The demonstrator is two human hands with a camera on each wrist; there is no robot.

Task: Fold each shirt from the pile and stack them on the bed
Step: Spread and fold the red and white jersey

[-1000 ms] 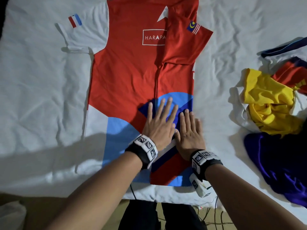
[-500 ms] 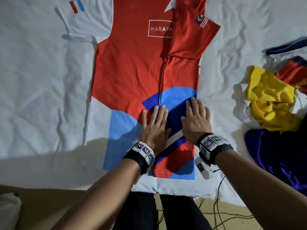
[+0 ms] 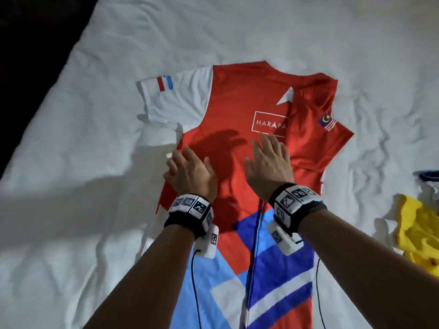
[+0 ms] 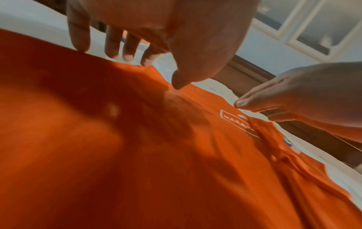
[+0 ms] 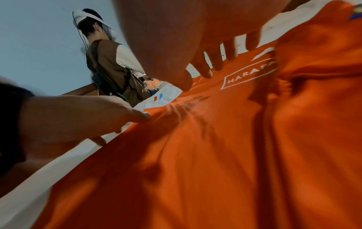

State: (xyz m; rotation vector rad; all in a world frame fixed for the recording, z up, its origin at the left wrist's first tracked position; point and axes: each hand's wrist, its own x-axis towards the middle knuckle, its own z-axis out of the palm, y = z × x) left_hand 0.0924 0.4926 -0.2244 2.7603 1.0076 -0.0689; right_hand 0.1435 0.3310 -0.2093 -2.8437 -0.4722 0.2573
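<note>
Fingers (image 3: 180, 160) of the left hand (image 3: 191, 173) lie straight and slightly spread, flat on the red shirt (image 3: 232, 110) near its left edge; the right hand (image 3: 270, 162) is likewise flat with straight fingers, just below the white-boxed lettering. Beneath everything is the bed (image 3: 71, 162), covered in a wrinkled white sheet, with the shirt laid out on it, its right side and sleeve folded inward over the body. At the right edge lies the pile (image 3: 418, 233), well apart from the shirt, with a yellow garment showing. Each wrist bears a marker-covered band.
</note>
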